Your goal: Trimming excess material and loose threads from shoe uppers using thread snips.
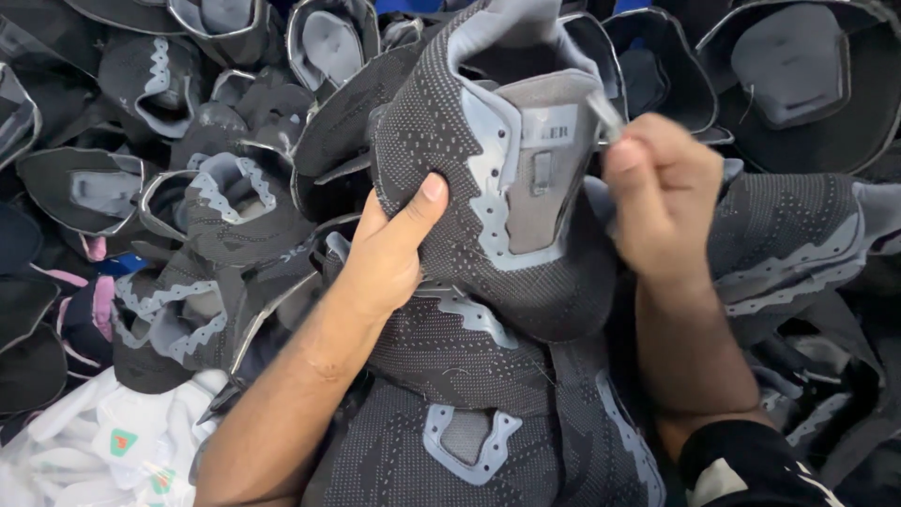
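My left hand (389,249) grips a dark knitted shoe upper (441,150) with grey trim along its left side, thumb on top. The upper stands open end up in the middle of the view, its grey tongue (544,174) facing me. My right hand (662,192) is closed at the tongue's upper right edge, pinching a small pale, blurred object (605,113) that I cannot identify. More uppers of the same kind (469,422) lie stacked beneath the held one.
Several dark shoe uppers with grey trim are heaped all around, such as one at the left (235,211) and one at the far right (798,80). White fabric pieces (103,451) lie at the lower left corner.
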